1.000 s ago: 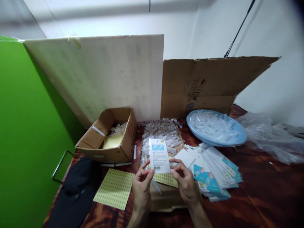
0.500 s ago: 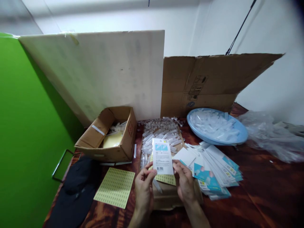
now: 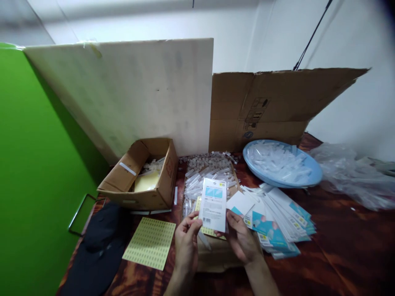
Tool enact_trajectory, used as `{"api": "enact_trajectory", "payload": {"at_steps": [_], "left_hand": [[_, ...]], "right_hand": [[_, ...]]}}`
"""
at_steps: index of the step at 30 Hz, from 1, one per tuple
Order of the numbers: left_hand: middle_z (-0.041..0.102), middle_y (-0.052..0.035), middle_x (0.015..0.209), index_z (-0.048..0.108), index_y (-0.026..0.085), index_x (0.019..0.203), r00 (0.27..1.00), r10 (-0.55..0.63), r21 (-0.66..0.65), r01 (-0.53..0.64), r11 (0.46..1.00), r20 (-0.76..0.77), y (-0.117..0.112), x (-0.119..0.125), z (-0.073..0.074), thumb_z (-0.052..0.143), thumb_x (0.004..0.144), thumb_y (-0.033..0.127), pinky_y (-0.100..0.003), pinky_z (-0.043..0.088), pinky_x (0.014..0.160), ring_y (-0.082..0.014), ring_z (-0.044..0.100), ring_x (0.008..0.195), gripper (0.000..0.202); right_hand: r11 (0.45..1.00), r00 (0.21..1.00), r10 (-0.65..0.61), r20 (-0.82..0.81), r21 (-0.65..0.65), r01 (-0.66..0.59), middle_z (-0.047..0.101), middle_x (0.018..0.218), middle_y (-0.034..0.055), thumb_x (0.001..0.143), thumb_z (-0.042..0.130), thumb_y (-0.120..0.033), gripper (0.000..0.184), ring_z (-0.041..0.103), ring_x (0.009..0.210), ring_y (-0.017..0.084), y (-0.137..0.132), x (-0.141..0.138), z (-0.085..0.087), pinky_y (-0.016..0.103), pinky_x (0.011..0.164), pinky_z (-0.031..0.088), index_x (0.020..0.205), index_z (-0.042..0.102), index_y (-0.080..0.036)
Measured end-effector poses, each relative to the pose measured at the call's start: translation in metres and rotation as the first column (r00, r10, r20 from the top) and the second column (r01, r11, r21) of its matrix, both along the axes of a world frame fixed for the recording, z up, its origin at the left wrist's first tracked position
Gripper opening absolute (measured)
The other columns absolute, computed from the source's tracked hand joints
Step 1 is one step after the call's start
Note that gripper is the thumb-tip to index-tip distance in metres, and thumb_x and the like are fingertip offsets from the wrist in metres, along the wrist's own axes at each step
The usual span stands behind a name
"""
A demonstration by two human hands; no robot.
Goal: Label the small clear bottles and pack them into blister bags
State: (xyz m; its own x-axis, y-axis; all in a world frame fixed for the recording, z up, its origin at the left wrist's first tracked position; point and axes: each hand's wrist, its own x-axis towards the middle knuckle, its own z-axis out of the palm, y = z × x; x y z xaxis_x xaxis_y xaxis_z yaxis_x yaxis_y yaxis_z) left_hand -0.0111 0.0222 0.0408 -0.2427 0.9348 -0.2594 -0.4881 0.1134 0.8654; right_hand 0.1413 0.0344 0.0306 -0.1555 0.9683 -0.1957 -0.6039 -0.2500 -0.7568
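Observation:
I hold a small white packet (image 3: 213, 204) with a blue panel and a barcode upright in front of me. My left hand (image 3: 187, 242) pinches its lower left corner between thumb and fingers. Fingers of my right hand (image 3: 241, 238) curl behind its lower right edge. Under the packet lies a yellow sticker sheet (image 3: 212, 232) on a flat piece of cardboard (image 3: 216, 257). To the right, a fanned pile of similar white and blue packets (image 3: 276, 224) rests on the dark wooden table (image 3: 339, 255).
An open cardboard box (image 3: 142, 174) stands at left, with a second yellow sticker sheet (image 3: 150, 242) and a black cloth (image 3: 98, 246) before it. Clear small tubes (image 3: 206, 174) lie heaped behind the packet. A blue tray (image 3: 282, 164), a plastic bag (image 3: 348, 174) and upright boards lie beyond.
The packet has tilted slightly to the right and dropped a little. My right hand has slid lower, from the packet's side edge to behind its bottom corner.

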Motion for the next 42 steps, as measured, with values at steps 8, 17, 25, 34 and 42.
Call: {"api": "enact_trajectory", "payload": {"at_steps": [8,17,25,34,42], "left_hand": [[0.068,-0.0119,0.117,0.064,0.015,0.067,0.986,0.045,0.064,-0.035,0.997,-0.158,0.001,-0.009,-0.001,0.083,0.07,0.037,-0.033,0.054,0.086,-0.0249,0.069,0.099,0.028],[0.07,-0.013,0.109,0.064,0.015,0.065,0.947,-0.003,0.12,0.044,0.992,-0.322,-0.005,-0.01,-0.009,0.083,0.07,0.037,-0.032,0.054,0.082,-0.0266,0.069,0.097,0.03],[0.069,-0.0112,0.108,0.065,0.014,0.067,0.984,-0.025,0.08,0.04,0.996,-0.178,-0.006,-0.007,-0.01,0.084,0.069,0.034,-0.034,0.053,0.084,-0.025,0.067,0.096,0.028],[0.07,-0.0105,0.105,0.065,0.015,0.063,0.98,-0.01,0.071,0.024,0.997,-0.201,-0.005,-0.008,-0.008,0.085,0.066,0.036,-0.033,0.052,0.083,-0.0255,0.067,0.096,0.03],[0.068,-0.0084,0.1,0.067,0.014,0.061,1.0,-0.026,0.002,0.026,1.0,0.004,-0.005,0.0,-0.001,0.088,0.061,0.031,-0.028,0.052,0.08,-0.0202,0.065,0.089,0.026]], "right_hand": [[0.999,1.0,0.004,0.001,0.052,-0.004,0.074,0.105,0.0135,0.083,0.07,-0.054,0.047,0.072,0.087,0.028,0.0,0.004,0.008,0.037,0.059,0.061,0.114,0.067,-0.019],[0.998,0.995,-0.066,0.081,0.027,0.064,0.074,0.105,0.0085,0.076,0.082,-0.038,0.042,0.072,0.089,0.028,-0.002,-0.008,0.006,0.033,0.058,0.061,0.11,0.062,-0.023],[0.996,0.997,-0.059,0.058,0.064,0.055,0.072,0.111,0.0105,0.079,0.079,-0.039,0.042,0.071,0.093,0.029,-0.007,0.001,0.004,0.034,0.061,0.061,0.114,0.062,-0.024],[0.994,0.999,-0.011,0.043,0.106,0.006,0.073,0.109,0.0104,0.074,0.084,-0.033,0.046,0.07,0.094,0.029,-0.004,0.001,0.008,0.03,0.054,0.06,0.114,0.064,-0.021],[0.99,0.992,0.106,-0.064,0.1,-0.099,0.071,0.115,0.0103,0.079,0.081,-0.03,0.048,0.071,0.095,0.027,-0.009,0.016,-0.009,0.036,0.068,0.063,0.123,0.062,-0.023]]}}
